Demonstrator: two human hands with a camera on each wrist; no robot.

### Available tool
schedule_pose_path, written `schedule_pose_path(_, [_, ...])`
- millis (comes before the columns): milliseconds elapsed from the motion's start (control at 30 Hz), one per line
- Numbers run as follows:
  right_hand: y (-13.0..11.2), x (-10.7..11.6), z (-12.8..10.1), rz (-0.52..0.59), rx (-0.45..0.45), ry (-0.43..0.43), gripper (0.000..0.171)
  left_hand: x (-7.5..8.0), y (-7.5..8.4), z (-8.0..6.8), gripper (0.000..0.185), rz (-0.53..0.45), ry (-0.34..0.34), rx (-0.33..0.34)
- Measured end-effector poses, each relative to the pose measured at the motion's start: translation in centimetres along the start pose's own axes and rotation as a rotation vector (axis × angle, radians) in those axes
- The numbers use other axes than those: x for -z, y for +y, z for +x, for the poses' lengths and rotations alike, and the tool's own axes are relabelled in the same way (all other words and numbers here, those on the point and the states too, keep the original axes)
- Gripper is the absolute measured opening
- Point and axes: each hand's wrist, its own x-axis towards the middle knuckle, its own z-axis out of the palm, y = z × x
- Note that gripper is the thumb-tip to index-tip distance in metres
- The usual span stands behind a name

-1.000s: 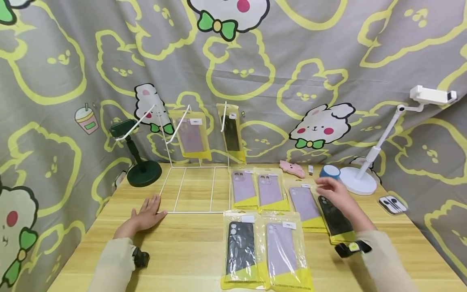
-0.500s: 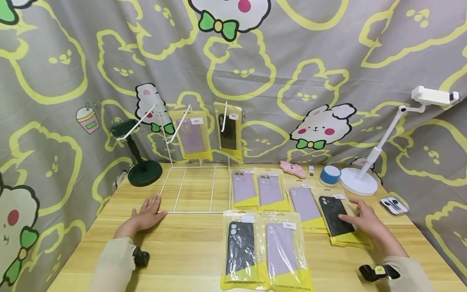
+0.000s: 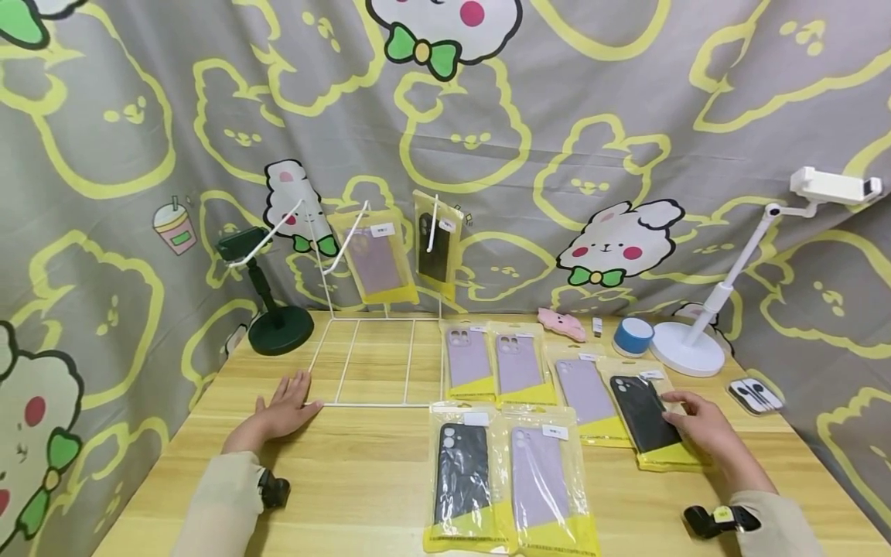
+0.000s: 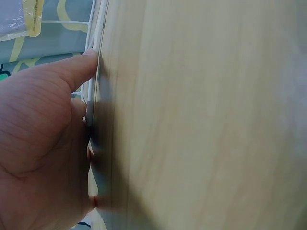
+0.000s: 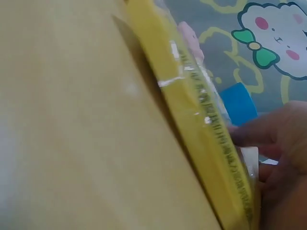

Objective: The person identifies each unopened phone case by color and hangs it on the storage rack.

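The right hand (image 3: 699, 427) is lying on the packaged black phone case (image 3: 643, 424) at the right end of the row on the wooden surface (image 3: 362, 464); its fingers are stretched over the right edge of the packet, and the right wrist view shows them (image 5: 254, 136) touching its upper side, so I judge that the picking up of this packet is just beginning. The left hand (image 3: 281, 410) is resting flat with spread fingers, its thumb touching the front corner of the white wire rack (image 3: 376, 363), seemingly to steady it. For the next move, the fingers probably need to get under the thin edge of the packet and lift it without pushing the purple case packet (image 3: 585, 391) just beside it, which it is slightly overlapping. On the rack two packets (image 3: 404, 251) are already hanging from the hooks. Near the right hand a blue round box (image 3: 632, 336), a white phone stand (image 3: 696, 344) and earphones (image 3: 755, 393) are standing close, so a wide lift could touch them.
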Motion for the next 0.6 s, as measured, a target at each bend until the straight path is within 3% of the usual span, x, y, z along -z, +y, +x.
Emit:
schedule_pose_path(100, [0.2,0.0,-0.4,-0.024,0.003,0.078,0.039,0.1,0.1,0.0,0.080,-0.005,0.002,-0.001])
schedule_pose_path(367, [-1.0,1.1,-2.5,0.081,0.038,0.148,0.046,0.0,-0.2,0.3,0.081,0.004,-0.002,0.000])
schedule_pose_path(467, [-2.8,1.7,-3.0,0.120,0.124,0.240,0.040,0.0,-0.2,0.3,0.081,0.010,-0.001,0.002])
schedule_pose_path(600, [-7.1,1.9,-3.0,0.309,0.333,0.326,0.032,0.0,-0.3,0.3,0.080,0.014,-0.003,0.005])
